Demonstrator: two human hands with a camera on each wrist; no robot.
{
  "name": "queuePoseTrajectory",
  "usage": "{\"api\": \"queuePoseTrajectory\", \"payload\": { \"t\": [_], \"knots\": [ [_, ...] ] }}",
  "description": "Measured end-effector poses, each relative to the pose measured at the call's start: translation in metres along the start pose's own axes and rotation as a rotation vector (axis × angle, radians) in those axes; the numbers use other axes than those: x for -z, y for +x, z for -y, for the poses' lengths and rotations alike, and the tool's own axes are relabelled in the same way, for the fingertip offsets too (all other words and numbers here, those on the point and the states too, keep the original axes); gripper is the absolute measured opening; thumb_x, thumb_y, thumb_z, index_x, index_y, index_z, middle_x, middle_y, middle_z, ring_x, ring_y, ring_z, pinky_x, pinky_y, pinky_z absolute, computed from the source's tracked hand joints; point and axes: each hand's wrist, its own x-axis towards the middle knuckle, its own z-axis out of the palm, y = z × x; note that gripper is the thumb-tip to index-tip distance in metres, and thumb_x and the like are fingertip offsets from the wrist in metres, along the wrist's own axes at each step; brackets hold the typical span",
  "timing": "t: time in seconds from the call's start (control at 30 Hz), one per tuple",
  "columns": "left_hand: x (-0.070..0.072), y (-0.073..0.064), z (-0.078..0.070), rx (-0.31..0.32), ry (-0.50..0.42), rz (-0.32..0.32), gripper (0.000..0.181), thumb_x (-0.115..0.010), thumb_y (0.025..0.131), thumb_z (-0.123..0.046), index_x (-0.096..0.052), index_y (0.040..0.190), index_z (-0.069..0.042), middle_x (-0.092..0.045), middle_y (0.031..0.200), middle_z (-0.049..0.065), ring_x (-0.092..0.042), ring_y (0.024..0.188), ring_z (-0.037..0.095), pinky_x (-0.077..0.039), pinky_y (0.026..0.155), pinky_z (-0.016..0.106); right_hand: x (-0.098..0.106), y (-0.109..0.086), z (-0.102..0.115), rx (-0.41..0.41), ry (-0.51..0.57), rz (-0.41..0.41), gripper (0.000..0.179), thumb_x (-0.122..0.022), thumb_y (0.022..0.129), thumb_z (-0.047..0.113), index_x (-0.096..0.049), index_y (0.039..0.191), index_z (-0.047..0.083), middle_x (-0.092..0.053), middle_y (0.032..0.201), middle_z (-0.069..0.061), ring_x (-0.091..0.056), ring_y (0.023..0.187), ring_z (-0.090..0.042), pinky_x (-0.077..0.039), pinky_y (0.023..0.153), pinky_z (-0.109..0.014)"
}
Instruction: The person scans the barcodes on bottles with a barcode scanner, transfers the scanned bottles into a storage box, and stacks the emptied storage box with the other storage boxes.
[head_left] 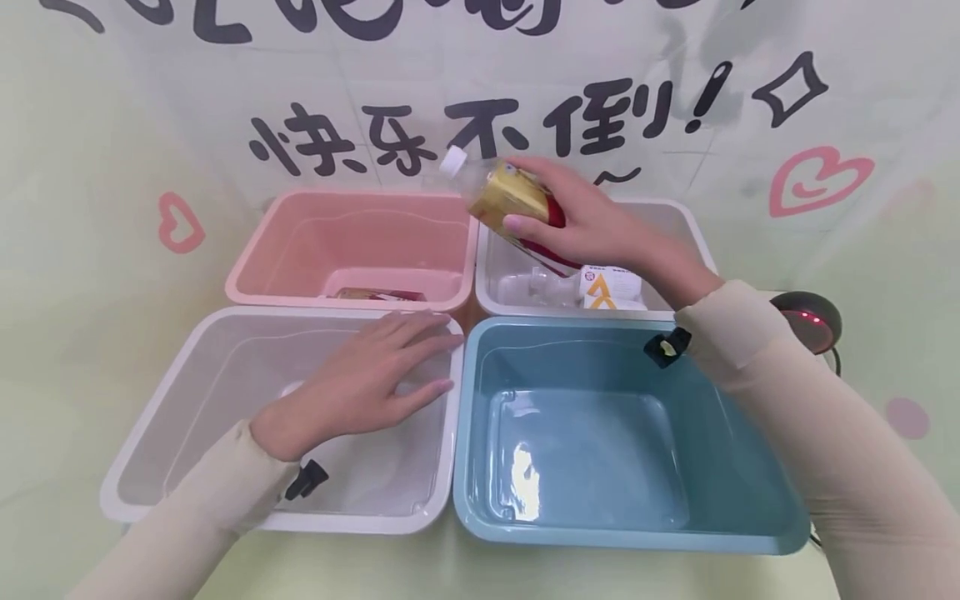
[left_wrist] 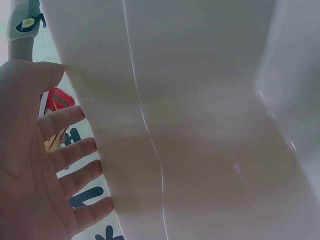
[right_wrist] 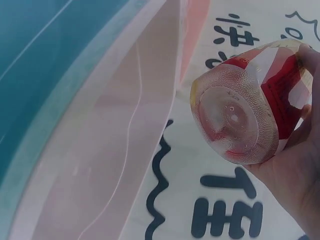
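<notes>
My right hand [head_left: 573, 208] grips a clear plastic bottle [head_left: 517, 198] with a white cap and a gold and red label, tilted with its cap toward the upper left. It is above the back right grey bin [head_left: 693, 225]. The right wrist view shows the base of the bottle [right_wrist: 232, 120] and the red label side. My left hand [head_left: 367, 375] is over the front left grey bin [head_left: 172, 367], fingers extended, fingertips right at its rim in the left wrist view. A white and orange labelled bottle [head_left: 611, 286] lies in the back right bin.
A pink bin [head_left: 360, 225] at the back left holds an item with a gold and red label [head_left: 378, 294]. The blue bin [head_left: 585, 450] stands at front right. Behind it, by my right sleeve, is a round black device [head_left: 810, 321] with red lights. A printed sheet [head_left: 187, 108] hangs behind.
</notes>
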Motion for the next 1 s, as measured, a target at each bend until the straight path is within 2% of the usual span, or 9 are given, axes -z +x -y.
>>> {"api": "queuePoseTrajectory", "payload": {
  "t": [0.3, 0.5, 0.83, 1.0],
  "knots": [
    [-0.001, 0.002, 0.0, 0.006, -0.006, 0.0, 0.057, -0.065, 0.101, -0.052, -0.06, 0.15, -0.023, -0.053, 0.161, 0.005, -0.045, 0.154, 0.03, -0.037, 0.128, 0.059, -0.019, 0.028, 0.009, 0.074, 0.042, 0.022, 0.074, -0.068, 0.1, 0.043, -0.036, 0.163, 0.023, -0.056, 0.14, -0.007, -0.054, 0.118, -0.02, -0.055, 0.095, -0.039],
    [-0.002, 0.002, 0.0, 0.001, -0.008, -0.012, 0.058, -0.066, 0.101, -0.052, -0.061, 0.15, -0.023, -0.052, 0.163, 0.006, -0.044, 0.155, 0.032, -0.037, 0.127, 0.061, -0.027, 0.044, 0.019, 0.056, 0.027, 0.024, 0.076, -0.068, 0.1, 0.045, -0.035, 0.164, 0.023, -0.057, 0.142, -0.009, -0.054, 0.121, -0.02, -0.054, 0.098, -0.039],
    [-0.001, 0.002, 0.001, -0.007, -0.001, -0.007, 0.058, -0.064, 0.101, -0.053, -0.06, 0.15, -0.023, -0.052, 0.162, 0.005, -0.043, 0.156, 0.029, -0.036, 0.128, 0.058, -0.055, 0.085, 0.041, 0.133, -0.007, 0.092, 0.071, -0.067, 0.101, 0.04, -0.039, 0.163, 0.02, -0.059, 0.147, -0.004, -0.057, 0.124, -0.015, -0.053, 0.104, -0.029],
    [-0.001, 0.004, 0.001, -0.018, -0.001, -0.019, 0.057, -0.066, 0.101, -0.051, -0.061, 0.15, -0.022, -0.051, 0.163, 0.006, -0.042, 0.156, 0.03, -0.035, 0.129, 0.058, -0.067, 0.098, 0.047, 0.162, -0.022, 0.145, 0.065, -0.067, 0.099, 0.036, -0.045, 0.158, 0.022, -0.064, 0.141, 0.0, -0.06, 0.117, -0.011, -0.055, 0.097, -0.023]
  ]
}}
